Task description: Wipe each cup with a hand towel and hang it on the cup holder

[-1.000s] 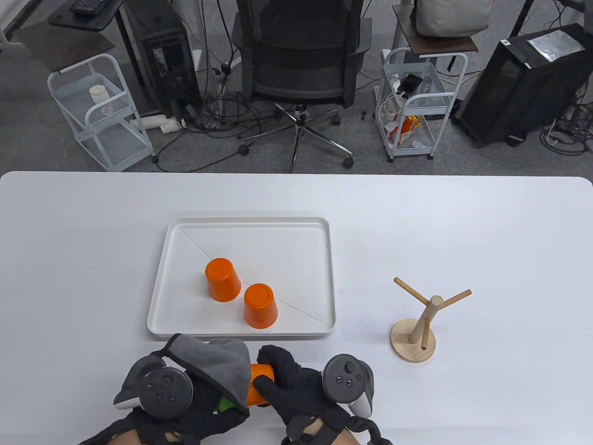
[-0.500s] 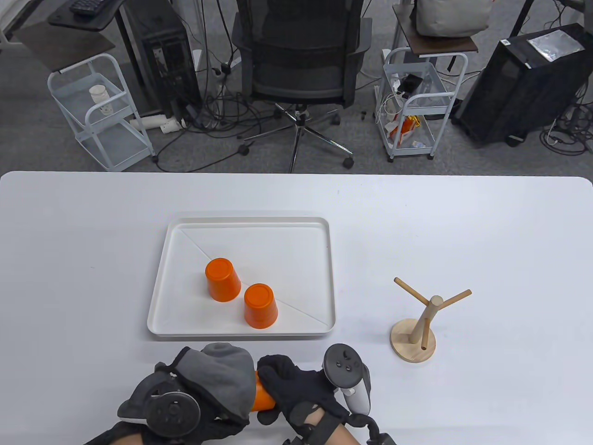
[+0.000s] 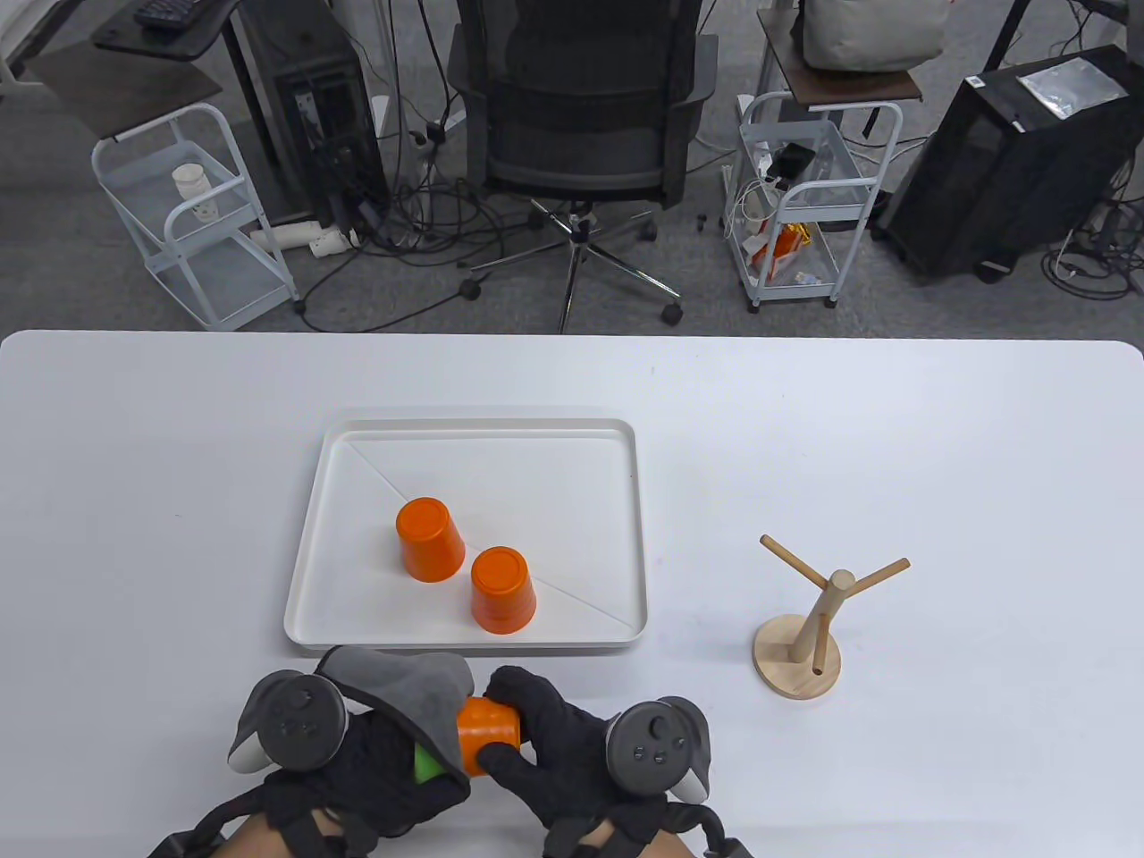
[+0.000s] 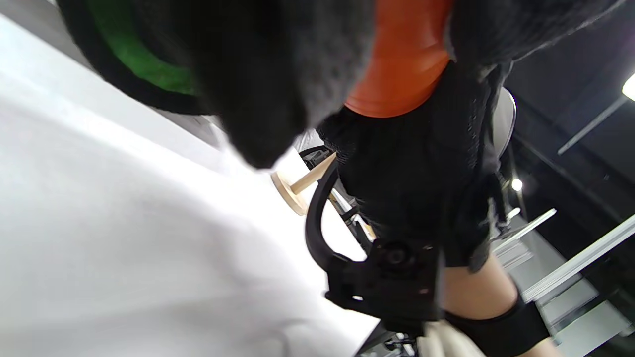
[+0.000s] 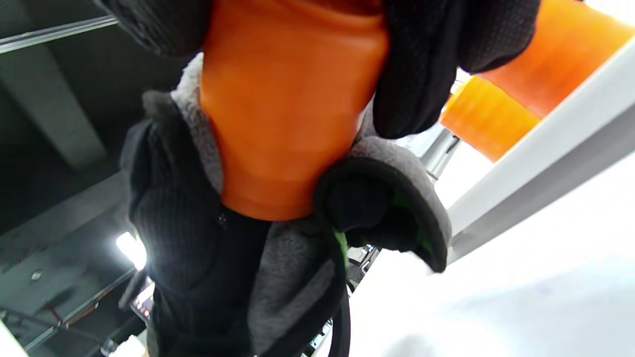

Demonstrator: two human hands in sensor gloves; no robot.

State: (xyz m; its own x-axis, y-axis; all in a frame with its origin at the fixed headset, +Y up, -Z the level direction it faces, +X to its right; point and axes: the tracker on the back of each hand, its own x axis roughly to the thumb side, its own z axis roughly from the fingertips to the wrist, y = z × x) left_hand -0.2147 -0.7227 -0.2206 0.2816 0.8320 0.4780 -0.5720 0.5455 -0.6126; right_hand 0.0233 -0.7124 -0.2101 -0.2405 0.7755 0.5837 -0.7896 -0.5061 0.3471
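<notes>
- The tray (image 3: 308, 545) lay on the table (image 3: 894, 429); two orange cups (image 3: 430, 540) (image 3: 503, 591) stood upside down in its near half, just beside each other.
- Right of the tray, well apart, stood the wooden holder (image 3: 804, 626), its pegs bare.
- Just in front of the tray, the right hand (image 3: 554, 751) gripped a third cup (image 3: 487, 728), fingers curled round it.
- The left hand (image 3: 357, 769) held the grey towel (image 3: 402, 693) wrapped over that cup's other end.
- The towel hid the cup's mouth and most of the left fingers; how they pressed could not be made out.
- Behind the tray, past the table's far edge, stood a chair (image 3: 581, 116) and carts (image 3: 201, 214).
</notes>
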